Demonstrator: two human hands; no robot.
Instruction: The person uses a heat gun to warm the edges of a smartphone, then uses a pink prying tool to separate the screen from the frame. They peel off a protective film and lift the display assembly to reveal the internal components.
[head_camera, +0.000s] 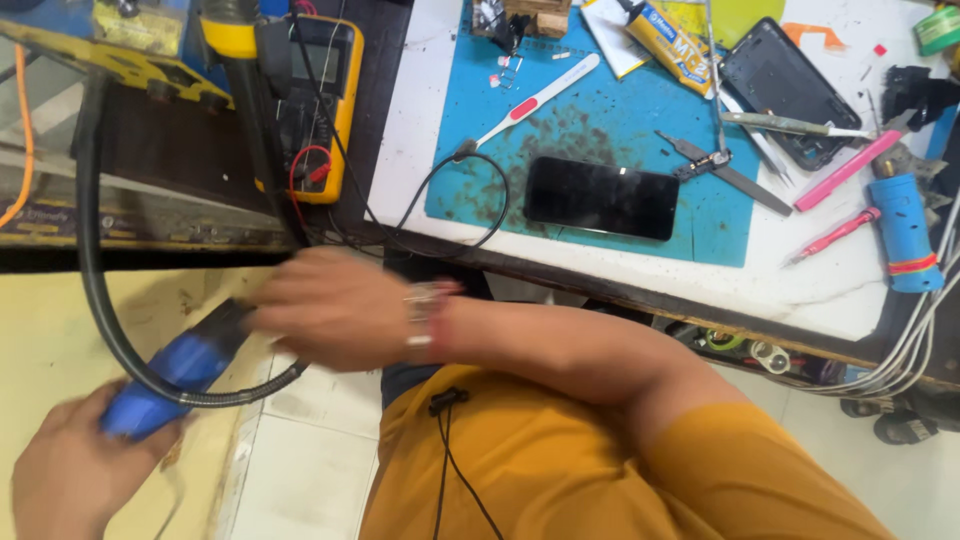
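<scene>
My left hand (65, 475) is at the bottom left, shut on the rear of a blue hand-held tool (175, 375) with a black front end. A black flexible hose (90, 260) runs from the tool up to the bench. My right hand (330, 305), with a bracelet on its wrist, reaches across my body to the tool's black front end (228, 318). It is motion-blurred, so whether it grips the tool is unclear. Both hands are below the bench edge, over my orange shirt (560, 470).
On the white bench, a black phone (600, 197) lies on a blue mat (480, 190). Nearby are a yellow multimeter (335, 110), a white-and-red brush (540, 98), tweezers (725, 172), a glue tube (672, 45), a phone frame (785, 90), pink tools (845, 172) and a blue cylinder (905, 235).
</scene>
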